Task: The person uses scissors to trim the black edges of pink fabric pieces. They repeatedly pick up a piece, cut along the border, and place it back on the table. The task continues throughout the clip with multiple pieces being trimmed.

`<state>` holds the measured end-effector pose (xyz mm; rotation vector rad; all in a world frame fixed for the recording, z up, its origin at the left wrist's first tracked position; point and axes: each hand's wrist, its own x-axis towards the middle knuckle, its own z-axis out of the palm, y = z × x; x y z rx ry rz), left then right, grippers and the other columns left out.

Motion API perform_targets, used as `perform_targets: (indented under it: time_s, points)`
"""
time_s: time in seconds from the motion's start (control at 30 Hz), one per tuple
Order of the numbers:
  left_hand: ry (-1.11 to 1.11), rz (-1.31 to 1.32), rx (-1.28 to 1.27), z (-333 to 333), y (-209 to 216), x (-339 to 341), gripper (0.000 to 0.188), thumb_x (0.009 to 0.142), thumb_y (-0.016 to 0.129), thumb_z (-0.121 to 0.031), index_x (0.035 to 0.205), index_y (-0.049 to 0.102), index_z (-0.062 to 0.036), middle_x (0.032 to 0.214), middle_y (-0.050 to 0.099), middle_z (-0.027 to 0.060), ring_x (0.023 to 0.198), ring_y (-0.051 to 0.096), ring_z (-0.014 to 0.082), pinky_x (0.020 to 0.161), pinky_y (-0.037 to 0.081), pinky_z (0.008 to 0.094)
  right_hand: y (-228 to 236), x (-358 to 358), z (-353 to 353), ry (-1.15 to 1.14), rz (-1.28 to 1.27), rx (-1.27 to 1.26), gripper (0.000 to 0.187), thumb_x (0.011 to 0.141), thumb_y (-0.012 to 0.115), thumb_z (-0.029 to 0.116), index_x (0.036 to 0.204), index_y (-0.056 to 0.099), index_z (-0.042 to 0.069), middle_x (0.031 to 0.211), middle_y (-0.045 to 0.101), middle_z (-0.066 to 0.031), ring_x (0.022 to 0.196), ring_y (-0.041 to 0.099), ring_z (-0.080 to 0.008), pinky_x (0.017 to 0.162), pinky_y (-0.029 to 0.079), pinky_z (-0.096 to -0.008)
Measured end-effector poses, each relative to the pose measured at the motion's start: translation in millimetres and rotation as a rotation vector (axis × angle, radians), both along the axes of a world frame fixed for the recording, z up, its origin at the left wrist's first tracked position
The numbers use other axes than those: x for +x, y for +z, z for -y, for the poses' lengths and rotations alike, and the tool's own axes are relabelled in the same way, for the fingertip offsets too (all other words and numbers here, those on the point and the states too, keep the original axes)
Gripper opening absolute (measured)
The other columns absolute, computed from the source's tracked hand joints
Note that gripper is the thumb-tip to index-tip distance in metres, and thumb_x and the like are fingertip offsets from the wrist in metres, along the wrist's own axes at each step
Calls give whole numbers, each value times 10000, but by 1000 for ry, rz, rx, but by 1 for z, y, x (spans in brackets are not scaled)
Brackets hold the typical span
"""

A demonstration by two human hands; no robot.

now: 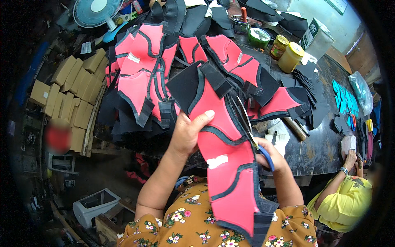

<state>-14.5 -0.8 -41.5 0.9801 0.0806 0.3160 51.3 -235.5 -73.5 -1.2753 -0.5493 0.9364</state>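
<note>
Right grip (269,154) half behind red piece (224,160)

Long red fabric piece (224,164) with black trim, held upright; blue-handled scissors (251,127) apparently open at its right edge.

Jars (290,57) stand behind the fabric pile (148,78); boxes (70,94) lie left.

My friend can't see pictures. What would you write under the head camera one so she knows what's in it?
A person's left hand holds up a red fabric piece with black trim, while the right hand holds blue-handled scissors along its edge. More red and black pieces are piled on the dark worktable behind, beside some jars. A co-worker in yellow sits at the right.
</note>
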Motion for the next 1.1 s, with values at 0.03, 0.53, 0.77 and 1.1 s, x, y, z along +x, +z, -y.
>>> perform_targets:
  time_s: [0.03, 0.53, 0.77, 1.1]
  points:
    - [12, -47, 115, -10, 6, 3, 447, 852, 586, 23, 1287, 482, 15, 1167, 606, 88, 1040, 597, 165, 907, 494, 314, 6, 8, 7, 89, -19, -93, 153, 848, 692, 145, 885, 582, 47, 802, 558, 29, 769, 512, -58, 688, 443, -228]
    - [-267, -135, 286, -59, 37, -4, 543, 811, 630, 37, 1318, 438, 34, 1190, 598, 97, 1037, 600, 163, 920, 496, 319, 37, 49, 18, 355, 78, -268, 234, 833, 752, 199, 835, 575, 47, 720, 528, 72, 678, 466, -19, 584, 392, -209]
    - [-274, -153, 291, -58, 39, -5, 552, 811, 638, 34, 1321, 426, 46, 1227, 574, 100, 1083, 576, 169, 958, 472, 328, 41, 50, 18, 335, 174, -290, 230, 819, 766, 172, 800, 574, 47, 704, 532, 75, 674, 464, -13, 581, 398, -208]
    - [-283, -191, 222, -48, 41, -6, 706, 800, 612, 38, 1430, 296, 27, 1348, 486, 95, 1172, 514, 151, 993, 432, 310, 35, 43, 27, 178, 511, -444, 322, 741, 806, 171, 675, 527, 25, 578, 467, -1, 573, 430, -54, 495, 356, -259]
